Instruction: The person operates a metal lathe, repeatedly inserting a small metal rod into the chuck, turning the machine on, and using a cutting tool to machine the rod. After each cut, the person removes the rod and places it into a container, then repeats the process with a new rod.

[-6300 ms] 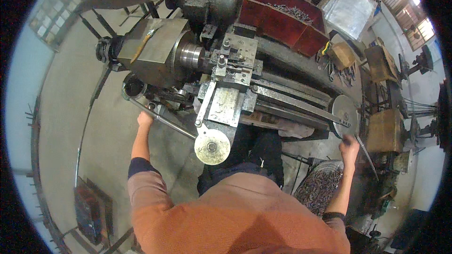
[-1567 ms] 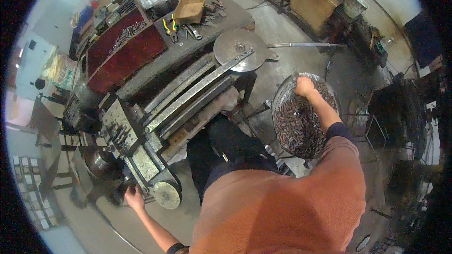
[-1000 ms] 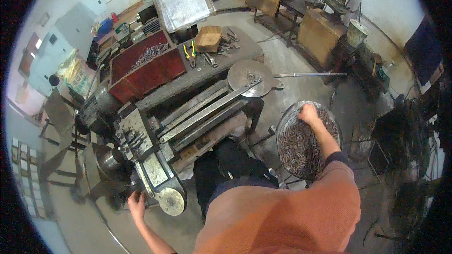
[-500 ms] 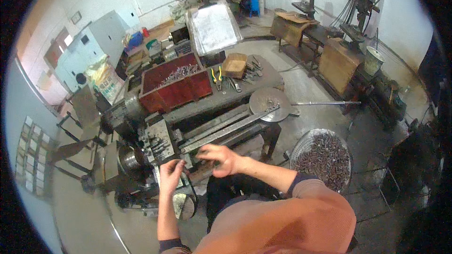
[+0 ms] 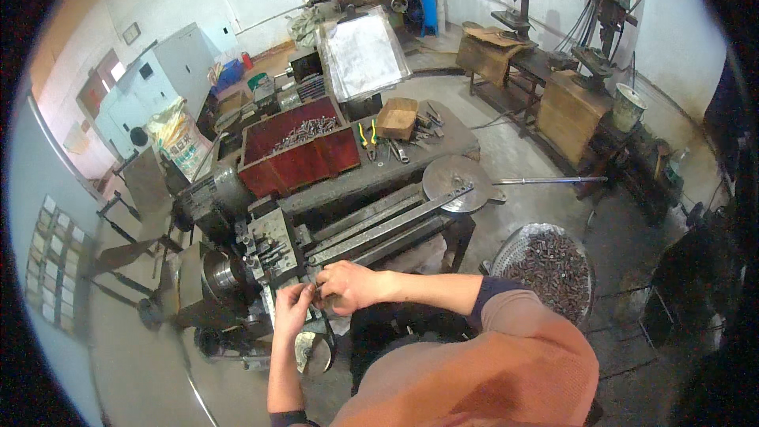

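**Fingertips meeting beside the tool block**

My left hand is pinched at the tips and my right hand curls in against it, just on the near side of the tool block, which stands off the near edge of the bench, toward its left end. My fingers cover whatever lies between them, so I cannot tell whether I grasp anything. For such close work I'd judge it best to steady the left wrist, pinch lightly and move only the right fingertips.

The chuck sits near, on my left hand's outer side, so knuckles want care there. The long bar passes just beyond my right hand to the round disc, off the bench's near right corner. Backing toward my body seems the roomier way, minding the perforated basket beyond my right sleeve.
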